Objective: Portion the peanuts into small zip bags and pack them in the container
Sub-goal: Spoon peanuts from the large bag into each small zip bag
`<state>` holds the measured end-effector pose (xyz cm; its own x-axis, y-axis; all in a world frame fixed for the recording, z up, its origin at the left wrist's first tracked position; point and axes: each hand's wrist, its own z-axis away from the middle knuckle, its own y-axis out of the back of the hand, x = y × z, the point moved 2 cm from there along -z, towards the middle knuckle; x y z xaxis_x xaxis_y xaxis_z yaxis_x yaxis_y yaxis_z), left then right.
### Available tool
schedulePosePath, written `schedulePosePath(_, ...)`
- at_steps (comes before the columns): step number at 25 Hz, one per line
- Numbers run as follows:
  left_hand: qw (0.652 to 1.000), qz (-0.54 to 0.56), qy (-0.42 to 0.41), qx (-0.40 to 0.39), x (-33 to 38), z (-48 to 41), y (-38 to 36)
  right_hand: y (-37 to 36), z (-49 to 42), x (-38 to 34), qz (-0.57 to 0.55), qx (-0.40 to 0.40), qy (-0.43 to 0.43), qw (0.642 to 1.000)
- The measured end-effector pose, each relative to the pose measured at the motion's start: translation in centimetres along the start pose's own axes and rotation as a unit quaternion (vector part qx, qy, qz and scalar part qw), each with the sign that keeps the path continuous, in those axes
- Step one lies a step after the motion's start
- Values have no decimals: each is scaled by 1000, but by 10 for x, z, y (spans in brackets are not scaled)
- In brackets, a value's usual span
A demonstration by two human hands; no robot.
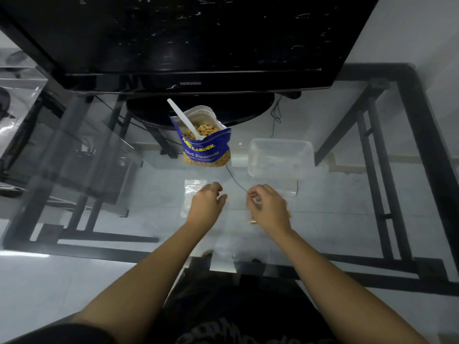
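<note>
Beneath the loosely curled left hand (207,203) lie zip bags (194,186); the right hand (267,207) pinches a clear bag (289,194).

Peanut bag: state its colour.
The peanut bag is blue with yellow and white lettering, seen best in the head view.

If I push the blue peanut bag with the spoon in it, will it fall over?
Probably it could tip: the peanut bag stands upright and open, with a white plastic spoon leaning out. It looks well filled with peanuts, so likely bottom-heavy, which helps. Its sides look soft, and the glass table seems smooth, so it may squash or slide first.
</note>
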<state>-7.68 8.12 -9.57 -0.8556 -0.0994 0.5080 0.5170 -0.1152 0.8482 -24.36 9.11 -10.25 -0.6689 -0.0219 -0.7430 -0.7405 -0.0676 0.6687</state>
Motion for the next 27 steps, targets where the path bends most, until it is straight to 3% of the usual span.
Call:
schedulePosePath(4, 990, -95, -92, 44, -50, -10, 18, -54, 1, -29, 62, -118, 46, 990)
schedulePosePath(9, 968, -201, -148, -6, -84, -16, 26, -97, 10, -32, 207, -219, -22, 953)
schedulePosePath(14, 967, -212, -113, -83, -88, -24, 23, -108, 16, -28, 257, -204, -26, 944)
schedulePosePath(20, 965, -216, -89, -123, -87, -41, 29, -112, 16, -27, 268, -188, -34, 944)
schedulePosePath(24, 962, -217, -105, -125, -81, -39, 36, -108, 13, -29, 217, -205, -50, 953)
schedulePosePath(27, 975, -125, -86, -164, -77, -37, 50, -95, 6, -43, 25, -180, -118, 976)
